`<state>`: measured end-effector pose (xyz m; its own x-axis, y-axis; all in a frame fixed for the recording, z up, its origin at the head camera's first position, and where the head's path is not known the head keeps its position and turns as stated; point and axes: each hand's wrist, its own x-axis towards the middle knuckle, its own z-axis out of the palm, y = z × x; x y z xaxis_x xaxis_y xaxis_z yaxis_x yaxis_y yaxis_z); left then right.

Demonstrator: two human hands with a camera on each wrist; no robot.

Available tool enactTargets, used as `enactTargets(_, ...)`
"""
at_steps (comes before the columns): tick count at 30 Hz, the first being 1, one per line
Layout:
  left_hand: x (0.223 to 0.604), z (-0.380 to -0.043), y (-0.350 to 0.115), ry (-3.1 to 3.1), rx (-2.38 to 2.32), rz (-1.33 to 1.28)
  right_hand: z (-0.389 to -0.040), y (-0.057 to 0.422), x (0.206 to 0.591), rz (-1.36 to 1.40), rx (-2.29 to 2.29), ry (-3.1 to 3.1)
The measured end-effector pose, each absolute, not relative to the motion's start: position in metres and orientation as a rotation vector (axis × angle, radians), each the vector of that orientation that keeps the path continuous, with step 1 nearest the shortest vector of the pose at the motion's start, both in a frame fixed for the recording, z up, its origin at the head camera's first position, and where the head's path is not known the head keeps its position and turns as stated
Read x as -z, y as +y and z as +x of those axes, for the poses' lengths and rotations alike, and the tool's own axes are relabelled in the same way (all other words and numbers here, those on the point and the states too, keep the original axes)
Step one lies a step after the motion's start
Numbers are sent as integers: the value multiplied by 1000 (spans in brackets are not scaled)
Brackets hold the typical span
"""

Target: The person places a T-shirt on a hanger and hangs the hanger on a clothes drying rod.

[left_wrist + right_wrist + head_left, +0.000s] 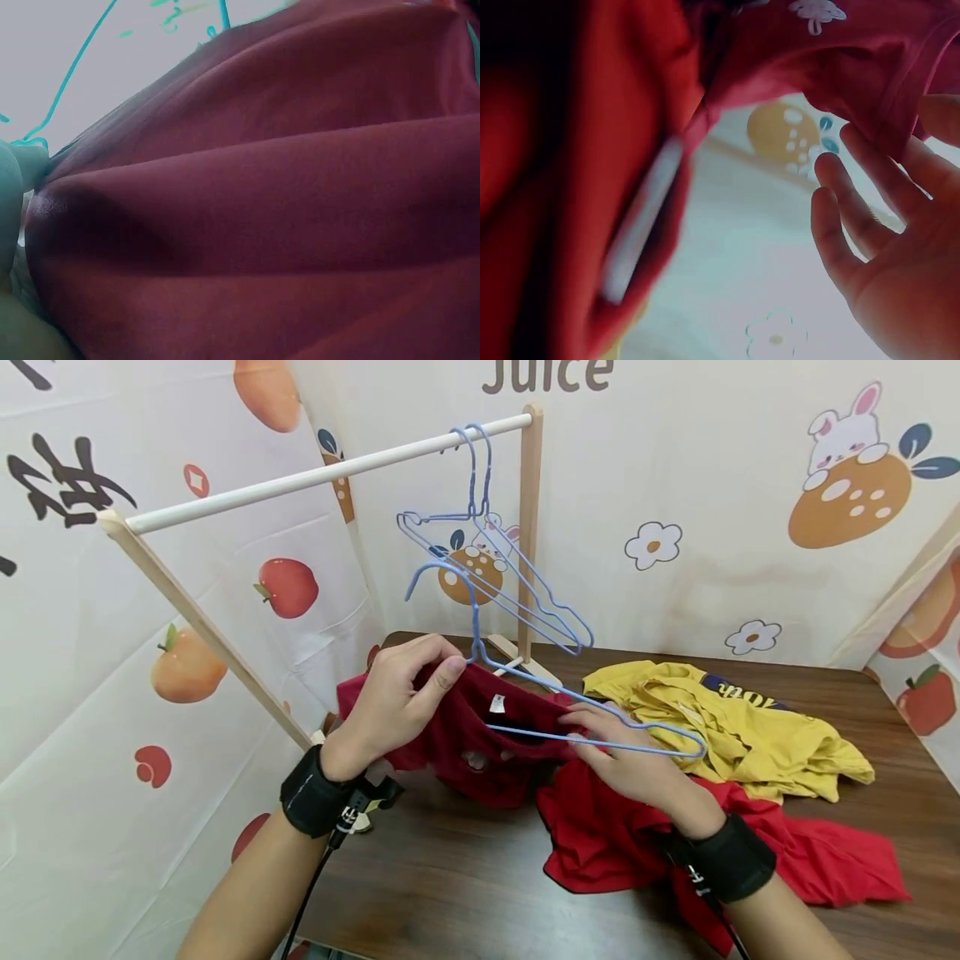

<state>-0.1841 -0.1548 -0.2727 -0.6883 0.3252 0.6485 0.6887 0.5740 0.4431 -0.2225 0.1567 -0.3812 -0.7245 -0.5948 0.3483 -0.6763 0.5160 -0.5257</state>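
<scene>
Your head camera looks forward and down. Your close wrist views share the maroon garment (262, 202), upper right in the right one.

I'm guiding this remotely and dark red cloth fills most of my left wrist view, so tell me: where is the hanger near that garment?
Observer: In the head view, a blue hanger crosses the neck opening of the dark red garment, its right end outside the cloth.
Operator: And where is the right hand?
Observer: Its fingers touch that garment, beside the neck opening.
Operator: Any other clothes nearby?
Observer: Yes, a yellow garment lies on the table.
</scene>
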Motion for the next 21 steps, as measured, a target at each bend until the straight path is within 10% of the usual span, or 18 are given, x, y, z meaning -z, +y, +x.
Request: enactTargets(21,306,-192,-192,-2406,823,-684,-203,229,337,867,-732,-2361)
